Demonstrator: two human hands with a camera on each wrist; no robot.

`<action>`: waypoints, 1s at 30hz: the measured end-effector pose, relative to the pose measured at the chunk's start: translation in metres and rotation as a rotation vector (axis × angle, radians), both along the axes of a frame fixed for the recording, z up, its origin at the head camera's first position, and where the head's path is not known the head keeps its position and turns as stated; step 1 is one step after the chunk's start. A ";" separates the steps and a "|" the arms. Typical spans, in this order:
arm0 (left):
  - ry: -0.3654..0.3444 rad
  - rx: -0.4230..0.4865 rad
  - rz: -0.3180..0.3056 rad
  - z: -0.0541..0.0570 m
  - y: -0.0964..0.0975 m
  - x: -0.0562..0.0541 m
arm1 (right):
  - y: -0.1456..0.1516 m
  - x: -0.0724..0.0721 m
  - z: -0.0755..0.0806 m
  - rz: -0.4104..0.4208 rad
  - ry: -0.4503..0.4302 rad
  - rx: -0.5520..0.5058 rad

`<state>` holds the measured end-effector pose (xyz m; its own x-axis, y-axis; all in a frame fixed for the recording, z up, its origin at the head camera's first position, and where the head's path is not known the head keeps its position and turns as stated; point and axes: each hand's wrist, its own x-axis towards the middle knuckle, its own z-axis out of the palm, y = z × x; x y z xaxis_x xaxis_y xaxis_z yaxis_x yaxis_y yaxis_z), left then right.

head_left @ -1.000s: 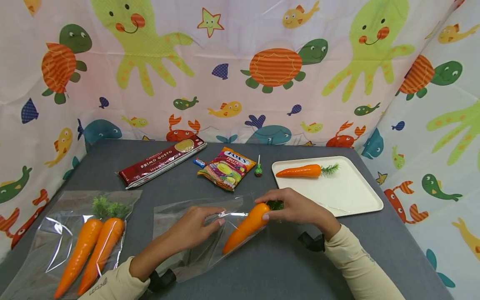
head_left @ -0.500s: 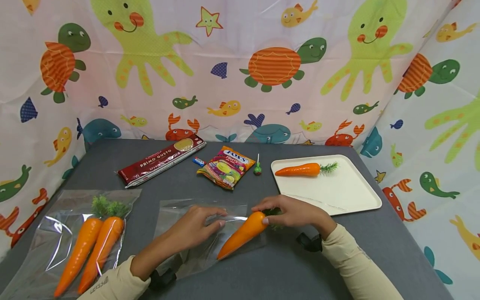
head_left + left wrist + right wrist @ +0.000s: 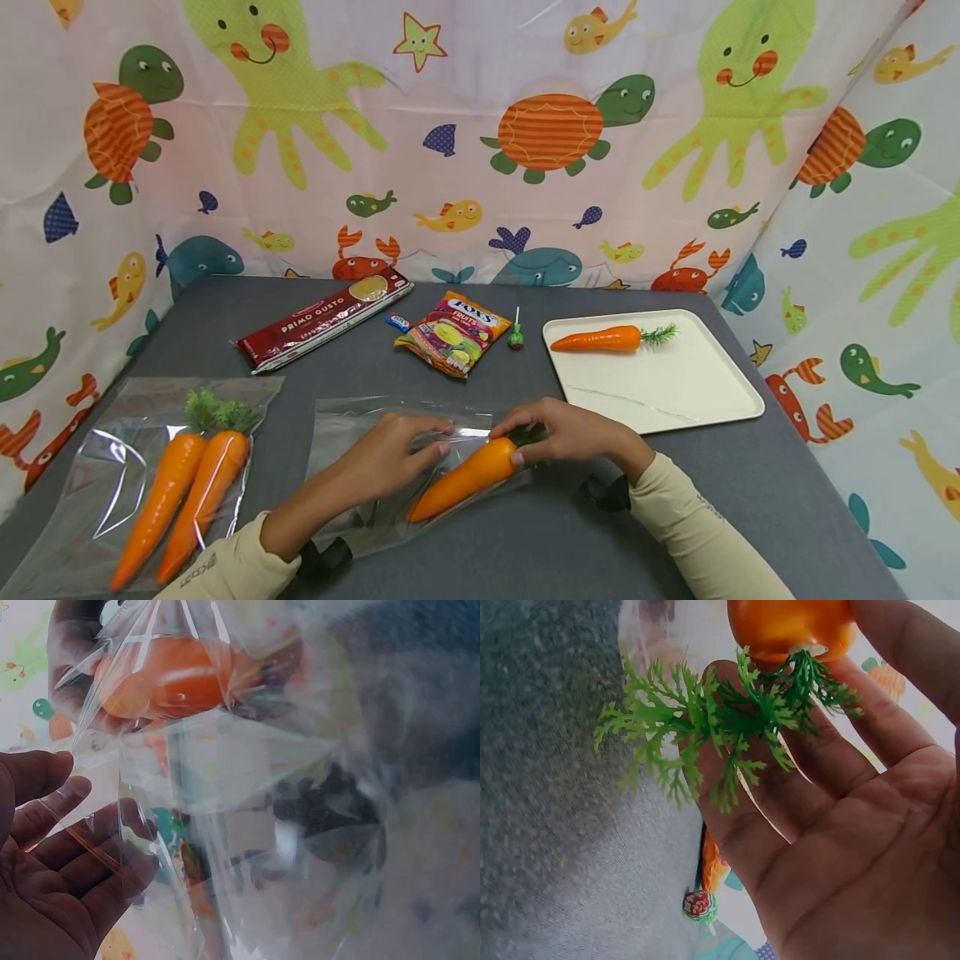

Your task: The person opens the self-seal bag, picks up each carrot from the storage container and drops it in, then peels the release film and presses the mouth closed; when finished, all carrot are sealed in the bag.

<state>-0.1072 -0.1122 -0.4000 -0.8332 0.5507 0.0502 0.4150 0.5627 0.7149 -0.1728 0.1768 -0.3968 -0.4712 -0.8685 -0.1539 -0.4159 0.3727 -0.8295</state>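
Observation:
My right hand (image 3: 573,429) pinches an orange toy carrot (image 3: 465,479) at its thick end, below the green leaves (image 3: 727,724). The carrot lies slanted, its tip pointing to the lower left, inside or against the clear plastic bag (image 3: 348,412); the film shows in front of it in the left wrist view. My left hand (image 3: 386,458) holds the bag near its opening, fingers bent and film across several of them (image 3: 90,862). A second clear bag (image 3: 82,492) at the left has two carrots (image 3: 180,492) in it. Another carrot (image 3: 600,339) lies on the white tray (image 3: 705,383).
Along the back of the grey table (image 3: 570,542) lie a spaghetti packet (image 3: 322,321), a small blue wrapped candy (image 3: 399,322), a Fox's candy bag (image 3: 453,333) and a lollipop (image 3: 516,333). A printed curtain (image 3: 465,167) stands behind them.
My right hand has moved left and slightly down with the carrot, whose tip now reaches farther left over the bag. The left hand has stayed nearly still; the bag's right part sits lower.

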 end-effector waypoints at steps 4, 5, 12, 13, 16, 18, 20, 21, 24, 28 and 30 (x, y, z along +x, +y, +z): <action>-0.003 0.001 0.009 -0.002 0.000 0.000 | 0.000 0.001 0.000 -0.005 -0.006 0.015; -0.002 0.001 0.011 -0.002 0.000 -0.001 | 0.001 0.001 -0.001 -0.008 -0.007 0.018; 0.013 0.014 0.009 -0.003 0.000 -0.001 | 0.006 0.000 -0.001 -0.037 -0.039 0.014; 0.016 0.016 0.009 -0.003 0.000 -0.002 | 0.007 0.000 -0.001 -0.044 -0.050 0.010; 0.019 0.022 0.011 -0.003 0.000 -0.002 | 0.010 -0.001 0.001 -0.061 -0.065 0.001; 0.020 0.026 0.011 -0.003 0.000 -0.002 | 0.013 -0.002 0.002 -0.073 -0.061 -0.004; 0.019 0.028 0.012 -0.002 0.000 -0.002 | 0.016 -0.003 0.003 -0.089 -0.044 -0.012; 0.017 0.029 0.013 -0.002 0.000 -0.002 | 0.018 -0.004 0.004 -0.100 -0.031 -0.018; 0.006 0.028 0.017 -0.001 0.000 -0.001 | 0.024 -0.006 0.006 -0.135 0.006 -0.044; -0.006 0.028 0.026 -0.001 0.000 -0.001 | 0.033 -0.008 0.009 -0.185 0.066 -0.066; -0.005 0.030 0.028 -0.001 -0.001 -0.001 | 0.037 -0.010 0.009 -0.212 0.102 -0.067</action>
<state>-0.1079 -0.1128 -0.4014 -0.8486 0.5254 0.0621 0.3959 0.5527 0.7333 -0.1826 0.2141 -0.3876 -0.6542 -0.7552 -0.0414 -0.4171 0.4059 -0.8132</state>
